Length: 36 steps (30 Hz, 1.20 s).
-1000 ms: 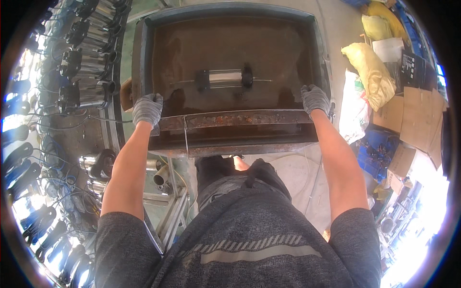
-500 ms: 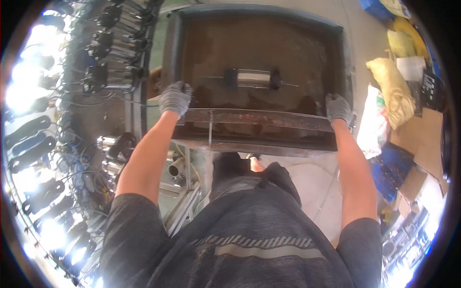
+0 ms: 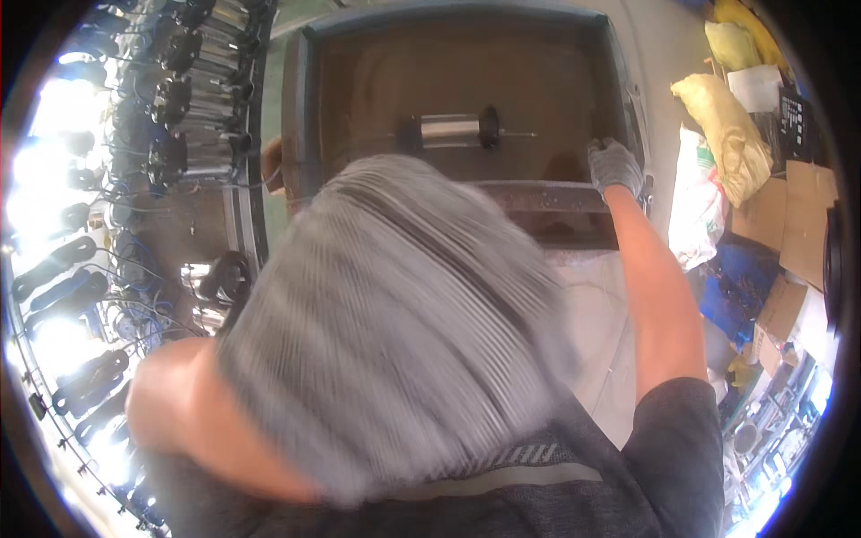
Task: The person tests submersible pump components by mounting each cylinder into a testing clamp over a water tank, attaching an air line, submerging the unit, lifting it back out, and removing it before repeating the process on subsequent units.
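Observation:
My left hand (image 3: 395,323), in a grey ribbed glove, is raised close to the camera and smeared by motion. Its fingers cannot be made out, and it hides the tank's lower left part. My right hand (image 3: 615,169), also gloved, rests at the right side of a large rectangular metal tank (image 3: 466,14), its fingers curled on the edge. Inside the tank, on the brown surface, lies a silver cylinder (image 3: 451,131) with black ends. A thin rod sticks out of its right end.
Rows of silver-and-black cylindrical units (image 3: 202,99) with cables stand at the left. To the right are a yellow sack (image 3: 726,139), a white bag (image 3: 698,202) and cardboard (image 3: 807,224). A crossbar (image 3: 538,195) spans the tank's near side.
My left hand has left the tank's left edge and come up close to the camera. My right hand stays at the right edge. The view has shifted slightly.

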Available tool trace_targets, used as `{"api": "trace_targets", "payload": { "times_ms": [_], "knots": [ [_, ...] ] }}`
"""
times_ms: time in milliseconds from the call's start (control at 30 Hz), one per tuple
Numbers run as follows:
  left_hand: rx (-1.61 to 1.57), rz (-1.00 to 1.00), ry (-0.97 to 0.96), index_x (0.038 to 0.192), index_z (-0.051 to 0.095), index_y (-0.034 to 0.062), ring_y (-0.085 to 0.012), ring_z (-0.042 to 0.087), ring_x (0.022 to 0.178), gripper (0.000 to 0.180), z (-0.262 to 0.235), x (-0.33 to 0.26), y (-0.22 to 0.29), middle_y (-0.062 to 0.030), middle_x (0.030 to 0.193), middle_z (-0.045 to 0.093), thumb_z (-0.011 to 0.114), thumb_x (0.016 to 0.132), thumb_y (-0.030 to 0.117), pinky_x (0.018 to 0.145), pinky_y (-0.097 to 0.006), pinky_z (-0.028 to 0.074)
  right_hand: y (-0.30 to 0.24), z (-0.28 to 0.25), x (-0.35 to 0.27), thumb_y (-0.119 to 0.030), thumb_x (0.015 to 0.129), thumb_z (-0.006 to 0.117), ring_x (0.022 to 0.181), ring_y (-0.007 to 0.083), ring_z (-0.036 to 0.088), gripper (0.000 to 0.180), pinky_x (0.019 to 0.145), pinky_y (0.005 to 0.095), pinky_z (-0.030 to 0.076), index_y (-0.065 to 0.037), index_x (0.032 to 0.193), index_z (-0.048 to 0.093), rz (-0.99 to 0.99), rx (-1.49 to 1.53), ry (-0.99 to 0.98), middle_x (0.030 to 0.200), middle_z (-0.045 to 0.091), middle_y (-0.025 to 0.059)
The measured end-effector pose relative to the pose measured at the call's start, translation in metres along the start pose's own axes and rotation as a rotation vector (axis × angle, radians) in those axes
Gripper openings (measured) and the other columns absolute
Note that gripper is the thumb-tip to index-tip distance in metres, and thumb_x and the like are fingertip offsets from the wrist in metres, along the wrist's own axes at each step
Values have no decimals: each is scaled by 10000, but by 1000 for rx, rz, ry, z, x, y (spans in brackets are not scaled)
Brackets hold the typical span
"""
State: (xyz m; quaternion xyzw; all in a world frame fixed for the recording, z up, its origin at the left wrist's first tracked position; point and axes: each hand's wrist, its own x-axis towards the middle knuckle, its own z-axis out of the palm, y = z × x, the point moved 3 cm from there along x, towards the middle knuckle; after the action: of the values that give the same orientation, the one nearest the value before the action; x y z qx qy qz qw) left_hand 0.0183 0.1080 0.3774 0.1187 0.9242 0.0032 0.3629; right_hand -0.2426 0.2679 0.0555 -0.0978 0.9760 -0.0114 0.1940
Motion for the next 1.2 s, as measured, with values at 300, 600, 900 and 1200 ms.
{"api": "trace_targets", "payload": {
  "times_ms": [300, 600, 900, 1200],
  "knots": [
    [-126, 390, -61, 815, 744, 95, -273, 739, 843, 620, -9, -3, 59, -135, 851, 730, 402, 1077, 541, 722, -469, 579, -3, 6, 3, -494, 992, 499, 1294, 386, 619, 530, 1057, 510, 514, -167, 1376, 662, -31, 22, -1, 1407, 653, 179],
    [-129, 490, -102, 844, 749, 88, -281, 739, 859, 598, -5, 2, 73, -149, 867, 732, 416, 1076, 527, 740, -464, 580, 6, 4, -3, -506, 984, 515, 1283, 384, 636, 464, 1076, 484, 511, -225, 1279, 738, -39, 32, 74, 1353, 687, 172],
    [-247, 524, -150, 874, 755, 81, -290, 739, 875, 577, 9, -16, 80, -163, 883, 734, 430, 1076, 513, 758, -460, 580, 11, 17, 12, -496, 954, 484, 1257, 403, 639, 513, 1061, 506, 505, -203, 1315, 702, -69, 13, 33, 1352, 681, 176],
    [-284, 559, -124, 904, 760, 75, -299, 740, 891, 556, 5, -15, 81, -178, 899, 736, 444, 1075, 499, 776, -455, 581, 4, 9, 5, -458, 961, 473, 1329, 393, 600, 514, 1108, 502, 477, -190, 1334, 704, -47, -7, 2, 1426, 642, 169]
  ]
}}
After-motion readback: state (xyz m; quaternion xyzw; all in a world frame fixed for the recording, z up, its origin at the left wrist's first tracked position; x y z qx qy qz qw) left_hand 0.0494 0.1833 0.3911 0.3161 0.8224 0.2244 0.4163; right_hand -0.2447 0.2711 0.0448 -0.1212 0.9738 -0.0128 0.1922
